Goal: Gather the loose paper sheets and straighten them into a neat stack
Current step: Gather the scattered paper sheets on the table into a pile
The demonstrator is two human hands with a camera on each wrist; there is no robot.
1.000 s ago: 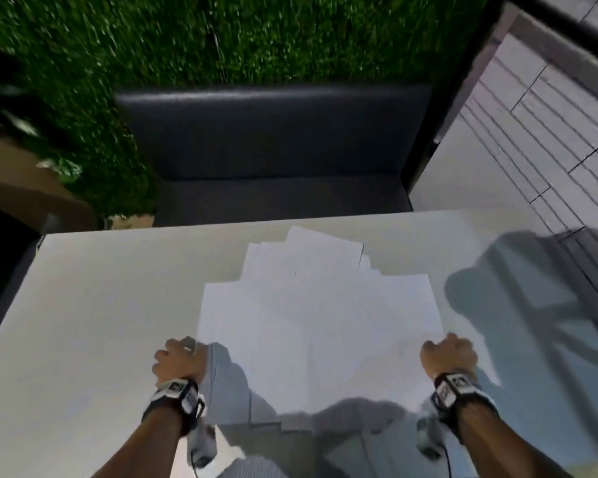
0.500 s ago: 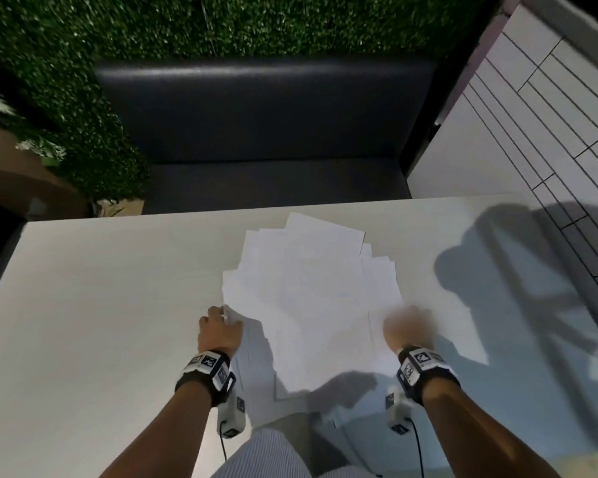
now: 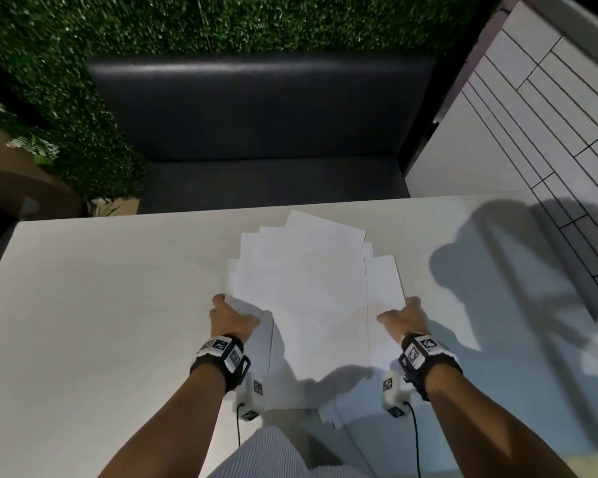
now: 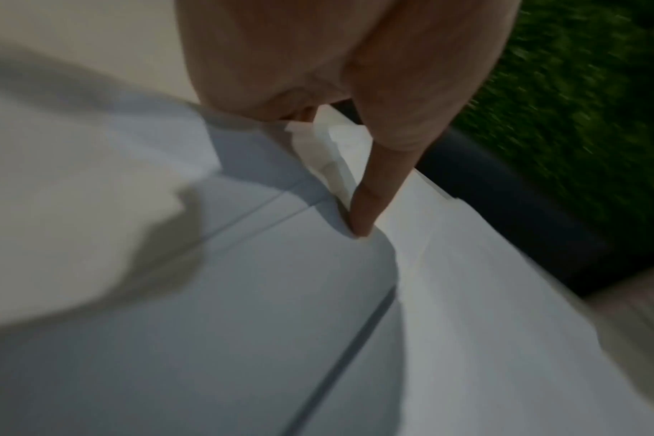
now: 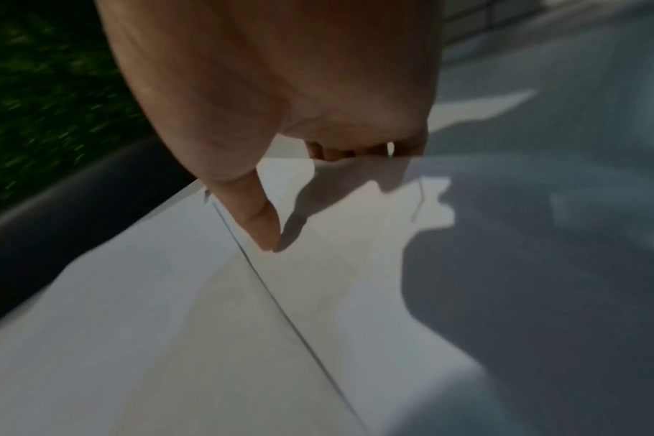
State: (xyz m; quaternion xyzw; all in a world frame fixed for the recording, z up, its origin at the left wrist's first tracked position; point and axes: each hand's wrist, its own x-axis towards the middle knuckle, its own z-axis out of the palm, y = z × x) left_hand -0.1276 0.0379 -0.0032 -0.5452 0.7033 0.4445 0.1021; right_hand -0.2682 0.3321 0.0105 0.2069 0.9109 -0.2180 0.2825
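Several white paper sheets [image 3: 311,298] lie fanned and overlapping in the middle of the white table [image 3: 101,305]. My left hand [image 3: 230,315] holds the pile's left edge. Its thumb [image 4: 363,218] presses down on the top sheet [image 4: 467,295], and the fingers curl at the edge, mostly hidden. At the pile's right edge my right hand [image 3: 406,315] does the same. Its thumb [image 5: 262,230] touches the paper [image 5: 168,324], with the fingers curled at the sheet's side edge. The far corners of the sheets stick out unevenly.
A dark padded bench [image 3: 263,132] stands beyond the table's far edge, backed by a green hedge wall [image 3: 256,22]. Tiled floor [image 3: 549,115] lies to the right. Some sheet corners [image 3: 328,419] overhang the near table edge above my striped clothing [image 3: 266,453].
Both hands have slid inward toward each other, pushing the wide spread of sheets into a narrower pile. Their thumbs now lie on top of the paper.
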